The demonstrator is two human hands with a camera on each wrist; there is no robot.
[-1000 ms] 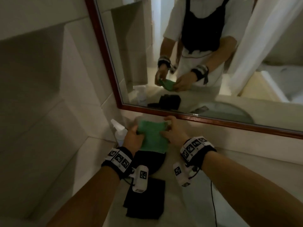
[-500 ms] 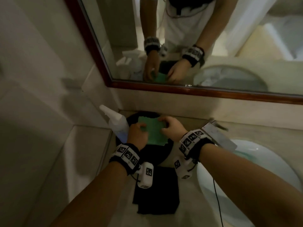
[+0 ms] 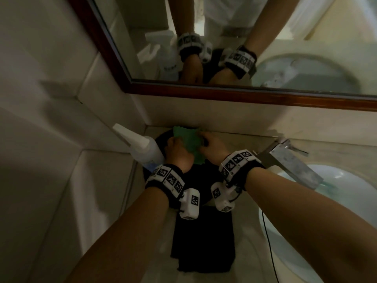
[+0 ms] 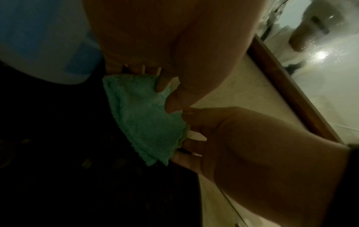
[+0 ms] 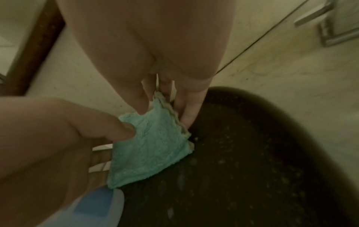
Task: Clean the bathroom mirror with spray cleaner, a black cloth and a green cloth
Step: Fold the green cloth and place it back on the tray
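Note:
A folded green cloth [image 3: 188,140] [image 4: 143,116] [image 5: 153,145] is held between both hands just above a round black tray [image 3: 161,139] [image 5: 252,153] at the back of the counter. My left hand [image 3: 176,153] pinches its left edge with thumb and fingers. My right hand [image 3: 212,147] pinches the right edge. A white spray bottle [image 3: 140,148] with a blue label stands left of the tray, beside my left hand. A black cloth [image 3: 204,240] lies flat on the counter below my wrists. The wood-framed mirror [image 3: 224,37] hangs above.
A chrome tap [image 3: 291,160] and a white basin [image 3: 346,201] sit to the right. Tiled walls close in the corner on the left and behind. A thin black cable [image 3: 269,248] hangs from my right wrist over the basin rim.
Both hands have carried the green cloth down from in front of the mirror's lower frame to just above the black tray. The view has tilted downward.

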